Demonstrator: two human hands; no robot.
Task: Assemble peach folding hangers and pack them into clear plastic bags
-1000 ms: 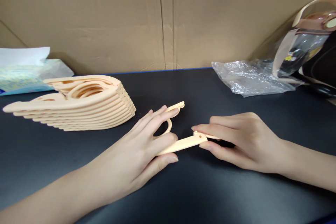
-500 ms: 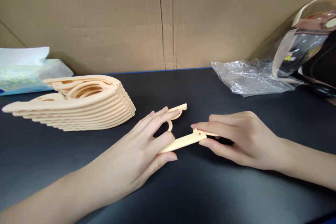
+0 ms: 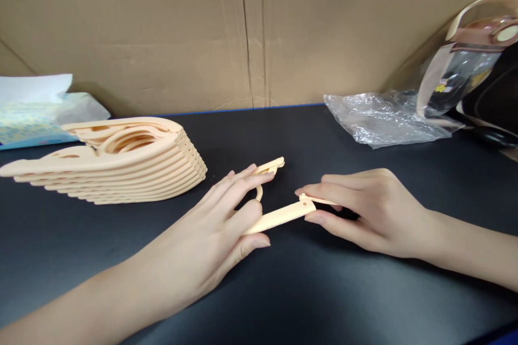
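A peach plastic folding hanger [image 3: 279,216] lies on the black table [image 3: 324,291] between my hands. My left hand [image 3: 218,226] grips its left arm between thumb and fingers, with the hook loop showing past my fingertips. My right hand [image 3: 364,210] pinches the right arm near the hinge, most of that arm hidden under my fingers. To the left sits a stack of folded peach hangers [image 3: 117,159], apart from both hands.
A cardboard wall [image 3: 251,32] closes the back of the table. A tissue pack [image 3: 28,110] lies at far left. Crumpled clear plastic [image 3: 380,118] and a transparent bag with beige trim [image 3: 469,59] sit at the right rear.
Both hands kept their grip on the hanger. Its hinge end and my right hand have shifted slightly up and away from me.
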